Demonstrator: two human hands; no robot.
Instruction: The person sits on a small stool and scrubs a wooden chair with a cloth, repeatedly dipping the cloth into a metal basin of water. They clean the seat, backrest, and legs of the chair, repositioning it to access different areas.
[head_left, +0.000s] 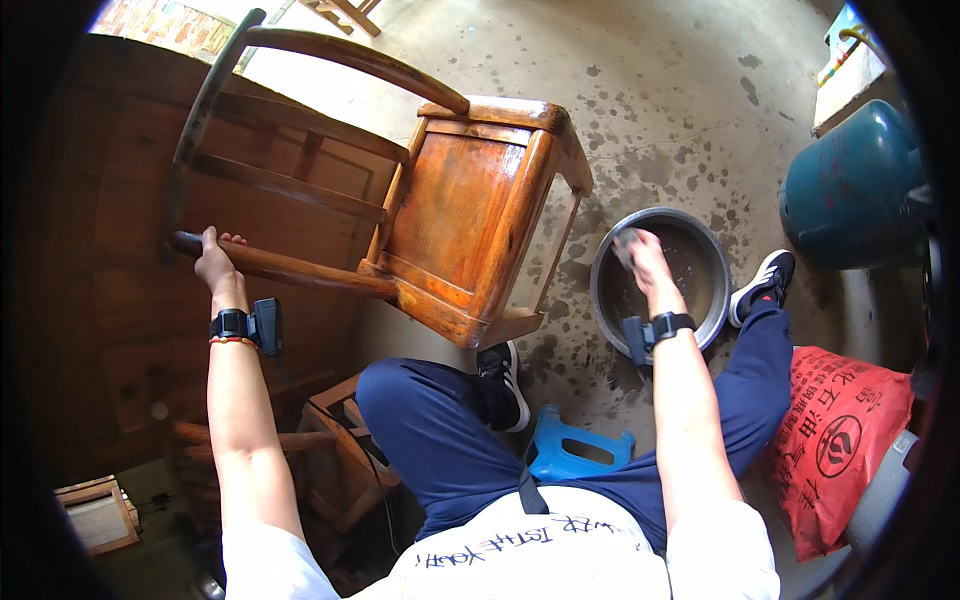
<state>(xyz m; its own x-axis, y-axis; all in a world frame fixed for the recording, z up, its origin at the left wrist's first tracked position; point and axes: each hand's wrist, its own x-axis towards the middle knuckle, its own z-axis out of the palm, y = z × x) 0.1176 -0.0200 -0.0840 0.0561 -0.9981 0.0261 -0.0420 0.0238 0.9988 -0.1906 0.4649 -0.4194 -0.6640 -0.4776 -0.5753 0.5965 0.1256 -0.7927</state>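
Observation:
A varnished wooden chair (465, 210) stands before me on the left, its seat panel glossy in places. Its backrest reaches out towards the left. My left hand (219, 262) is wrapped around the nearer back post (307, 276), close to the top rail. On the right, a round metal basin (596, 285) rests on the floor with murky water (686, 270) inside. My right hand (646, 259) is over the basin and grips a grey wad (624, 246), blurred, perhaps a cloth or scouring pad. Some of its fingers are hidden by the hand's back.
A blue plastic stool (581, 442) is between my legs. Wet spots mark the concrete floor (637, 112). At right are a green gas cylinder (847, 187) and a red bag (840, 450) bearing writing. A large wooden panel (105, 300) borders the left, with another wooden piece (337, 465) below.

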